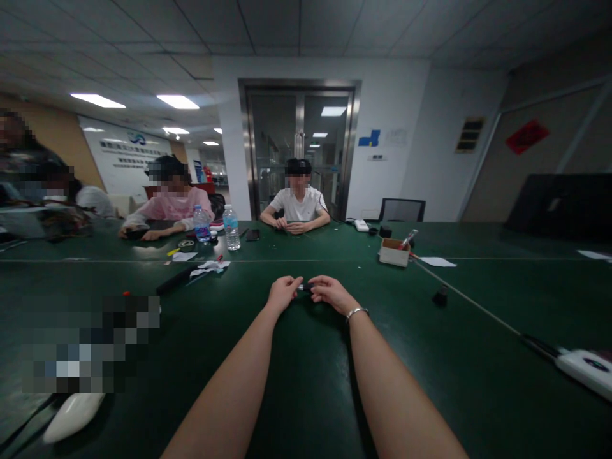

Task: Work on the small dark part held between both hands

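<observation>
Above the green table my left hand (284,294) and my right hand (331,292) meet, fingertips almost touching. Between them is a small, short object (305,288), dark with a silvery part toward the left; its kind is too small to make out. Thumb and fingers of my left hand pinch its silvery end. The fingers of my right hand are curled around its dark end, which they partly hide. A silver bracelet (357,313) circles my right wrist.
Beyond my hands, a small open box (394,252) holds slim items. Two water bottles (232,228) stand at the back left near papers (209,266). A white device (586,370) with a cable lies right. A person (299,207) sits opposite; others are on the left.
</observation>
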The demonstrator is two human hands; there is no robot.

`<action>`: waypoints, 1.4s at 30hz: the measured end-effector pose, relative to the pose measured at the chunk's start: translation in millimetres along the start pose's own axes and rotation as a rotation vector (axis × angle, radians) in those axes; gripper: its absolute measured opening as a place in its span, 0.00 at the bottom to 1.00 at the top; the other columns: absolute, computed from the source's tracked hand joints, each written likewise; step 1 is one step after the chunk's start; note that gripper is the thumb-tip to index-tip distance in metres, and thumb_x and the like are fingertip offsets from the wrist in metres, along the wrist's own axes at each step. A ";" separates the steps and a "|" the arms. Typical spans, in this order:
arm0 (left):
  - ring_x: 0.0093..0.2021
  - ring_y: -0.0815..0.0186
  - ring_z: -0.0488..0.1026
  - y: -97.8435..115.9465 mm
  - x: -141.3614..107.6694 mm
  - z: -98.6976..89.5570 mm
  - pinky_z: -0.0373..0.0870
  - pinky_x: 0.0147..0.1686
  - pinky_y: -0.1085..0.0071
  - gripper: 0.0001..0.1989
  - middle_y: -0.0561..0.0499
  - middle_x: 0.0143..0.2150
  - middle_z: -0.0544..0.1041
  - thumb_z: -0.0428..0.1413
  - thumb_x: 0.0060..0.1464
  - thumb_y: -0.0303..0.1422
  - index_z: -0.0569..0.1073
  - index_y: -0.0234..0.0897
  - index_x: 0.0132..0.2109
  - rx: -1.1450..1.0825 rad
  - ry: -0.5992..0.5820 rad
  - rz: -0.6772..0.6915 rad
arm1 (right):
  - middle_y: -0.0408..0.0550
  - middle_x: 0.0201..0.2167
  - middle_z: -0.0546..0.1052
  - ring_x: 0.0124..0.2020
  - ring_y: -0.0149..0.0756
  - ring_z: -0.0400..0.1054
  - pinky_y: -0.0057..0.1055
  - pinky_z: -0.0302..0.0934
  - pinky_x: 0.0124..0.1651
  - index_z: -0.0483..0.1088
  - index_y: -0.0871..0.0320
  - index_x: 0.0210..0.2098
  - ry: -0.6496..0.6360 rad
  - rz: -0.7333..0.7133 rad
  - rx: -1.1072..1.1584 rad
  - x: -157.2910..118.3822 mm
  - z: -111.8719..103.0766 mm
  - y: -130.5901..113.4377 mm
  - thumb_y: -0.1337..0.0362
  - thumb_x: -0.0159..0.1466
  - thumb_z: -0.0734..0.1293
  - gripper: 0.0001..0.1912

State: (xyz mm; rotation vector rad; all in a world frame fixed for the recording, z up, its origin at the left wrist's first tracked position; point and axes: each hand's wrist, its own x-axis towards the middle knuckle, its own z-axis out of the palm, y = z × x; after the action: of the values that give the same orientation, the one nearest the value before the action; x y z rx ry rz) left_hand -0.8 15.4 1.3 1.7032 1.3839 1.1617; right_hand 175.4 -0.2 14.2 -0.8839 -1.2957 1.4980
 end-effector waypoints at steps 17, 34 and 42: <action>0.19 0.71 0.61 4.6 -1.4 -1.7 0.55 0.23 0.73 0.23 0.55 0.15 0.65 0.51 0.48 0.51 0.66 0.36 0.19 0.090 0.046 0.028 | 0.43 0.25 0.74 0.21 0.24 0.70 0.21 0.68 0.26 0.70 0.62 0.36 -0.034 -0.042 -0.052 1.8 -1.8 3.2 0.76 0.49 0.70 0.14; 0.26 0.70 0.69 3.4 -6.5 2.3 0.65 0.27 0.74 0.15 0.52 0.25 0.71 0.56 0.48 0.41 0.72 0.33 0.38 -0.193 -0.117 0.123 | 0.44 0.20 0.73 0.19 0.26 0.69 0.21 0.66 0.24 0.69 0.64 0.36 0.055 0.001 0.024 3.0 -1.7 2.7 0.76 0.54 0.67 0.09; 0.27 0.68 0.70 -0.2 -3.3 2.8 0.66 0.29 0.72 0.15 0.49 0.27 0.73 0.54 0.49 0.42 0.72 0.32 0.34 -0.137 -0.126 0.060 | 0.44 0.22 0.74 0.21 0.26 0.70 0.22 0.67 0.26 0.69 0.64 0.36 0.026 -0.006 0.010 4.4 -4.1 5.0 0.76 0.52 0.68 0.11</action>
State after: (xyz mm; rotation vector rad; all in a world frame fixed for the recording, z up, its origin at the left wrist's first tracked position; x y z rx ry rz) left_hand 1.5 12.3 -0.8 1.6998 1.1577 1.1347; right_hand 177.0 5.2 8.8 -0.8897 -1.2698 1.4823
